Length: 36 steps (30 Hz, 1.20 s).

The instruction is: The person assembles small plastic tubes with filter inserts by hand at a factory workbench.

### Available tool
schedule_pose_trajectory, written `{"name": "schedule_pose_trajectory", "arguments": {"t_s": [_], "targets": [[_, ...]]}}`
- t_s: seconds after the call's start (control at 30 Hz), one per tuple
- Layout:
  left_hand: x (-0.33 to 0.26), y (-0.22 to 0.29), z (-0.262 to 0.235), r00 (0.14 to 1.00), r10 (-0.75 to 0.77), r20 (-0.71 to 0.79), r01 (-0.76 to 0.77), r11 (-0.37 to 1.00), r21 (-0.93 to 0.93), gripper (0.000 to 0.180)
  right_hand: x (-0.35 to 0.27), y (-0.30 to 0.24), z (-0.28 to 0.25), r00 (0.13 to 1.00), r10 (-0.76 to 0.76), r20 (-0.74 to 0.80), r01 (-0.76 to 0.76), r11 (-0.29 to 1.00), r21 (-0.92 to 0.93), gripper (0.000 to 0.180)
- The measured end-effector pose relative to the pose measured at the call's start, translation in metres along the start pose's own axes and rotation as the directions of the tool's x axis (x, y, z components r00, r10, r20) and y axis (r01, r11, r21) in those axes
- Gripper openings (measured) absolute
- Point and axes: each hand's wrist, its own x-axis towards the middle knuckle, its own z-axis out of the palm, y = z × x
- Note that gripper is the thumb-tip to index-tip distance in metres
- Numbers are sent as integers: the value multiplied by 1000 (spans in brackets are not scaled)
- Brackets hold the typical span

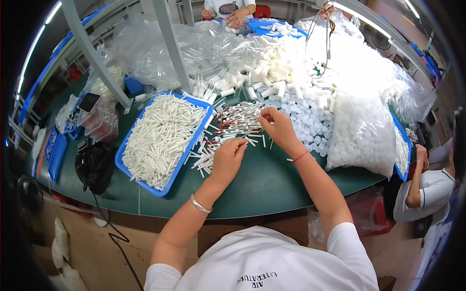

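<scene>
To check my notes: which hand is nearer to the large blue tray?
Left: the left hand is right of the large blue tray; the right hand is farther right.

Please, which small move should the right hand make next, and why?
Perhaps the right hand should move slightly left to the red-and-white pieces: its fingertips are beside that pile, with the left hand close by. Whether either hand holds anything is hard to tell.

White short-sleeved cloth shirt (291,259) with small dark printed lettering (256,280)
A smooth, rounded silver-coloured metal bangle (197,205) circles the left wrist (208,189); a thin red cord bracelet (300,157) rings the right wrist (295,148); both loose sleeves are plain white.
</scene>
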Motion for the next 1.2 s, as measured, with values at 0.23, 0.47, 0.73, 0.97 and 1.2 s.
{"name": "schedule_pose_trajectory", "arguments": {"t_s": [0.23, 0.47, 0.73, 0.97, 1.2], "targets": [[-2, -3, -9, 951, -245, -189, 223, 966, -131, 14, -6, 5, 13, 850, -477, 225, 527, 782, -333, 11], [-1, -18, -15, 920, -295, -258, 238, 944, -230, 16, -1, 2, 36, 789, -482, 381, 610, 685, -397, 8], [-4, -4, -16, 928, -362, -92, 330, 910, -252, 15, 2, 3, 9, 878, -313, 363, 461, 758, -462, 9], [-27, 32, 15, 857, 187, 481, 1, 931, -364, 10, -13, 25, -27, 938, -241, 249, 332, 828, -451, 27], [-43, 77, 109, 635, 579, 511, -393, 812, -432, 6, -18, 15, -60, 993, 118, 29, -116, 991, -65, 19]]}}
